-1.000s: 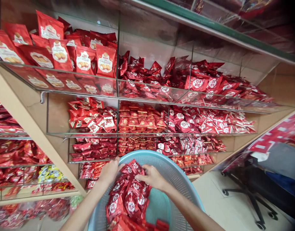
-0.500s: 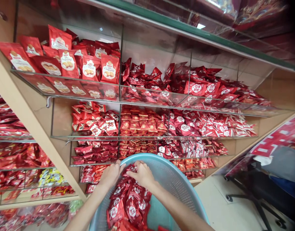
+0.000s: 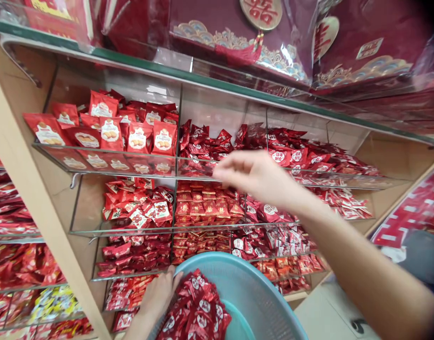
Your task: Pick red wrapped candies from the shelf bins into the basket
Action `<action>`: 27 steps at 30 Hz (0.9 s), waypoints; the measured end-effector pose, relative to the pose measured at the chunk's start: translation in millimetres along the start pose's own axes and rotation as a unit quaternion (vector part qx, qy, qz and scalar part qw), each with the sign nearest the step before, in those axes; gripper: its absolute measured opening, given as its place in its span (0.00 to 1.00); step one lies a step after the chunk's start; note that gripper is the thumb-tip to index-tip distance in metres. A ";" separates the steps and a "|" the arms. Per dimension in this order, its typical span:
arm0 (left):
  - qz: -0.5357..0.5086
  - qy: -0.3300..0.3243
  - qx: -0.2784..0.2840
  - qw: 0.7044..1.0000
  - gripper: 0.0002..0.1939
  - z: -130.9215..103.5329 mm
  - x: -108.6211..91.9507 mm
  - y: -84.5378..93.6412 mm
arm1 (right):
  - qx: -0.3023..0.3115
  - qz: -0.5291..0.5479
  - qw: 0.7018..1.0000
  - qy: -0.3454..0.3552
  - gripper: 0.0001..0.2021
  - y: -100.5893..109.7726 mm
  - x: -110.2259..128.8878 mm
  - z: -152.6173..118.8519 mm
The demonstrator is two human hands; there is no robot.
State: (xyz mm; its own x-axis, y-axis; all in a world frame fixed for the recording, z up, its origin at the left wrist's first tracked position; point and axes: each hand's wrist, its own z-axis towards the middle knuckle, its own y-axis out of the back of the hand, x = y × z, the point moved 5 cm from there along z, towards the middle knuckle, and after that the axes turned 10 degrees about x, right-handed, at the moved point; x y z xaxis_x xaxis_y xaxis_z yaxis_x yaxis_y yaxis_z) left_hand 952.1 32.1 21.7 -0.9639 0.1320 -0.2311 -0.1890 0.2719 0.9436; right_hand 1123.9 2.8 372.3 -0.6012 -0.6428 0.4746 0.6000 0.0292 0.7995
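My left hand is closed over the left side of a light blue plastic basket's rim, thumb inside and fingers outside. Dark red snack packets with round white labels are heaped on the basket's left side. My right hand is raised in front of the upper divided shelf, near the middle compartment. Its fingers point left, slightly bent and a little blurred, and no packet shows in them. Behind it lie similar dark red packets, partly hidden by the hand.
Clear-fronted shelves hold red biscuit packets, gold-printed red packets and other small sweets. A green-edged glass shelf above carries dark red gift bags. A wooden upright stands at left; pale floor shows at lower right.
My right hand has left the packets in the basket and risen to the upper shelf. My left hand stays on the rim. The view has tilted upward, showing more of the gift bags.
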 end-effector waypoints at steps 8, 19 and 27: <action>-0.006 0.006 -0.001 1.000 0.23 2.6 0.6 -0.7 | -0.011 -0.306 0.932 -0.195 0.14 54.9 -82.3 94.0; -0.029 0.004 0.005 1.000 0.23 8.5 5.7 -7.0 | 0.226 -0.181 0.934 -0.211 0.23 37.8 -86.8 111.6; -0.051 -0.003 0.015 0.999 0.21 8.5 4.8 -6.2 | 0.193 -0.284 0.924 -0.169 0.20 38.6 -96.0 117.6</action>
State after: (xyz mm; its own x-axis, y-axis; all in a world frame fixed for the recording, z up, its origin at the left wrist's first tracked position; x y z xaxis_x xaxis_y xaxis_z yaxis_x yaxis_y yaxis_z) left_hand 950.3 39.2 12.8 -0.9388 0.1069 -0.3273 -0.2809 0.3122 0.9075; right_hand 1142.8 155.6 400.8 -0.9307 -0.3648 -0.0259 -0.0568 0.0741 0.9956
